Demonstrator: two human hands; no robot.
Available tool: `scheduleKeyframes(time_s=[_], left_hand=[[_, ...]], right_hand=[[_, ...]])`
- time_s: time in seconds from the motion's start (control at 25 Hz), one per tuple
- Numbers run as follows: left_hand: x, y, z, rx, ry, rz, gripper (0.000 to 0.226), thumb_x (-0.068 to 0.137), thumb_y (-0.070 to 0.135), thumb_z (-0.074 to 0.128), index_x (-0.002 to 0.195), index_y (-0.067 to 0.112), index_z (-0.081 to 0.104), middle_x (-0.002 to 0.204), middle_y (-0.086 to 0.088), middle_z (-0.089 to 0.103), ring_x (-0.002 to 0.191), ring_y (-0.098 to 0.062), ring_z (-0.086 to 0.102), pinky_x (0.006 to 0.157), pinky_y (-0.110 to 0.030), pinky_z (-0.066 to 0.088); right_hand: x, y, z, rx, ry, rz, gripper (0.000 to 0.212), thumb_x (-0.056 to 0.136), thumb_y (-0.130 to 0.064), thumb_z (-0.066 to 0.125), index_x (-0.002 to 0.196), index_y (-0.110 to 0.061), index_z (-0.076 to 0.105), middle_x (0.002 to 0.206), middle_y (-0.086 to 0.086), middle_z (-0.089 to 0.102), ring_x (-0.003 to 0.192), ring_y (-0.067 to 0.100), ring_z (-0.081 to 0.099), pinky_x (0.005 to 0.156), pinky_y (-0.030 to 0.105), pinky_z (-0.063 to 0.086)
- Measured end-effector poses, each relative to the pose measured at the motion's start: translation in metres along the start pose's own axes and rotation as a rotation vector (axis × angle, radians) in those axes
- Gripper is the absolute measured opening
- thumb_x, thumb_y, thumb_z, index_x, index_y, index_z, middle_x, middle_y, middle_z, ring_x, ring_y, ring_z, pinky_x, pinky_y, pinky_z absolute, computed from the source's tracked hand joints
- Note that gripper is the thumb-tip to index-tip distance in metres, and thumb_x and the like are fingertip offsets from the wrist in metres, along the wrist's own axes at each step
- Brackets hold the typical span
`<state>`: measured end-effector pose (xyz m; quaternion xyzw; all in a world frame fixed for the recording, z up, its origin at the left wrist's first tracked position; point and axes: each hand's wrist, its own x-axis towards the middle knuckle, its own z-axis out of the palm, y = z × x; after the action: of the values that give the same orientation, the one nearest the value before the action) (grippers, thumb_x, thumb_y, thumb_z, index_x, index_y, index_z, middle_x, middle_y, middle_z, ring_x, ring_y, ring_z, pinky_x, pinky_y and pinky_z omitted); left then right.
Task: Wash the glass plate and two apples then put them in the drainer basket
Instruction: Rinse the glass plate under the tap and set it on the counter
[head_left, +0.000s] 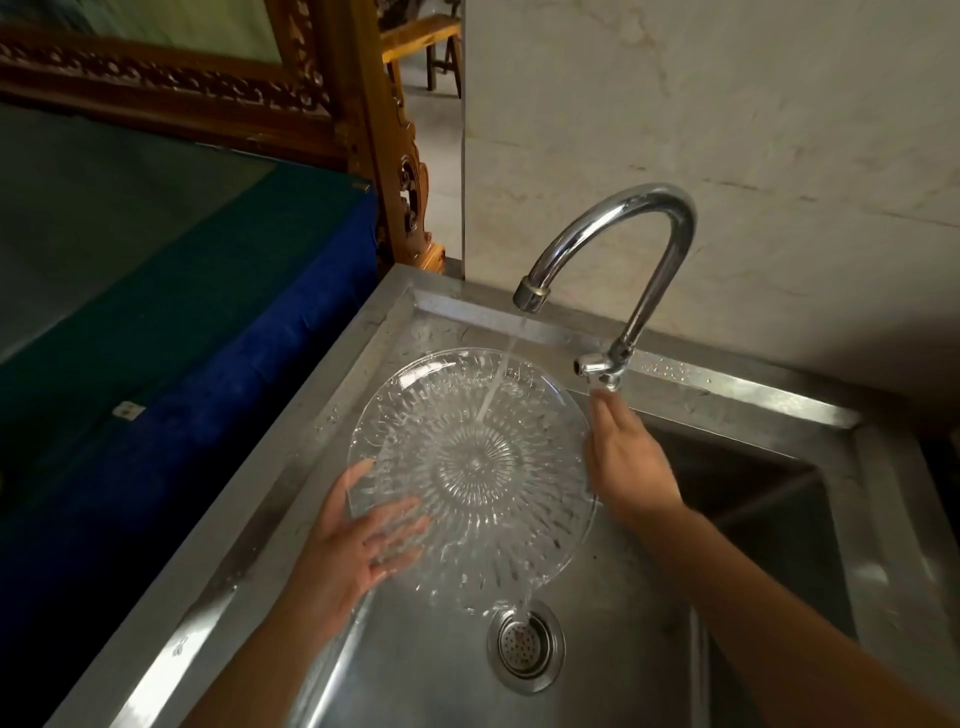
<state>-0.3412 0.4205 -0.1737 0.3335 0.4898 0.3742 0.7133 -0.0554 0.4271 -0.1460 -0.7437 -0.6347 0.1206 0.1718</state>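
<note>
A clear cut-glass plate (475, 467) is held tilted over the steel sink (613, 597), under a thin stream of water from the tap. My left hand (358, 540) holds the plate at its lower left rim, thumb on the front and fingers showing through the glass behind. My right hand (626, 457) is at the plate's right rim with fingers apart, fingertips just below the tap's handle (597, 366). Whether it touches the plate I cannot tell. No apples and no drainer basket are in view.
The curved chrome tap (623, 234) rises from the sink's back ledge. The drain strainer (524, 644) sits below the plate. A blue and green covered surface (156, 291) lies to the left, carved wooden furniture (363, 130) behind it, and a pale wall (727, 104) at the back.
</note>
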Motion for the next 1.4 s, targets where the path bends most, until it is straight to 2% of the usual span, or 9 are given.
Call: scheduleKeyframes(time_s=[0.08,0.16,0.24,0.32,0.44,0.56,0.92,1.28,1.4], left_hand=[[0.001,0.001,0.002,-0.002,-0.017,-0.002,0.047,0.086,0.006,0.056,0.117,0.041,0.048,0.108,-0.008,0.073,0.096,-0.032,0.07,0.068,-0.041,0.059],[0.002,0.004,0.004,0.007,-0.035,0.003,0.05,0.086,0.008,0.056,0.121,0.042,0.045,0.111,-0.009,0.072,0.098,-0.032,0.07,0.069,-0.04,0.059],[0.001,0.005,0.006,0.026,-0.041,0.0,0.048,0.084,0.009,0.057,0.117,0.043,0.047,0.11,-0.008,0.072,0.098,-0.031,0.07,0.069,-0.038,0.059],[0.0,0.004,0.005,0.031,-0.054,-0.013,0.047,0.083,0.009,0.057,0.113,0.044,0.049,0.109,-0.009,0.073,0.098,-0.032,0.069,0.069,-0.039,0.06],[-0.004,-0.001,0.004,-0.036,-0.089,-0.059,0.047,0.082,0.006,0.056,0.112,0.043,0.051,0.108,-0.01,0.073,0.098,-0.034,0.069,0.071,-0.041,0.06],[-0.008,-0.003,0.008,-0.082,-0.127,-0.039,0.046,0.076,0.013,0.06,0.113,0.039,0.052,0.109,-0.007,0.073,0.099,-0.031,0.069,0.071,-0.04,0.06],[-0.019,0.029,0.005,0.361,-0.046,0.252,0.032,0.089,0.0,0.053,0.109,0.023,0.062,0.095,0.006,0.077,0.092,-0.014,0.072,0.08,-0.028,0.058],[-0.076,0.13,0.029,0.455,-0.323,0.4,0.031,0.088,-0.006,0.052,0.102,0.021,0.06,0.097,-0.009,0.075,0.093,-0.021,0.072,0.067,-0.024,0.059],[-0.1,0.175,0.037,0.533,-0.451,0.463,0.033,0.087,-0.006,0.053,0.102,0.023,0.058,0.103,-0.009,0.069,0.096,-0.019,0.071,0.068,-0.025,0.059]], right_hand=[[-0.016,0.001,0.006,0.306,-0.057,0.093,0.057,0.097,-0.027,0.04,0.148,-0.02,0.017,0.156,0.001,0.023,0.14,0.021,0.029,0.113,0.031,0.023],[-0.02,-0.001,0.007,0.724,-0.083,0.21,0.071,0.092,-0.025,0.052,0.149,-0.028,0.01,0.154,0.001,0.03,0.138,0.02,0.035,0.112,0.043,0.034],[-0.026,-0.001,0.006,1.075,-0.111,0.371,0.074,0.086,-0.008,0.06,0.146,-0.026,0.02,0.139,0.007,0.048,0.12,0.025,0.054,0.092,0.042,0.052],[-0.031,0.004,0.002,1.253,-0.199,0.513,0.057,0.083,0.003,0.06,0.134,-0.012,0.042,0.123,0.014,0.059,0.099,0.026,0.065,0.081,0.039,0.056],[-0.036,0.012,-0.011,1.227,-0.276,0.523,0.037,0.083,0.008,0.055,0.116,-0.009,0.055,0.11,0.017,0.065,0.083,0.025,0.069,0.072,0.036,0.059],[-0.042,0.019,-0.023,1.237,-0.198,0.369,0.043,0.079,0.007,0.061,0.117,-0.011,0.055,0.106,0.015,0.068,0.08,0.024,0.072,0.066,0.032,0.062],[-0.093,0.018,-0.038,1.32,0.052,0.154,0.031,0.076,0.002,0.059,0.106,-0.006,0.065,0.1,0.002,0.076,0.091,0.022,0.072,0.071,0.028,0.059],[-0.155,-0.041,-0.156,1.272,0.19,0.119,0.035,0.066,-0.007,0.07,0.099,-0.018,0.075,0.106,0.006,0.075,0.092,0.028,0.072,0.07,0.031,0.06],[-0.183,-0.072,-0.2,1.243,0.251,0.106,0.04,0.069,0.005,0.067,0.103,-0.015,0.073,0.108,0.005,0.073,0.089,0.029,0.072,0.067,0.031,0.061]])
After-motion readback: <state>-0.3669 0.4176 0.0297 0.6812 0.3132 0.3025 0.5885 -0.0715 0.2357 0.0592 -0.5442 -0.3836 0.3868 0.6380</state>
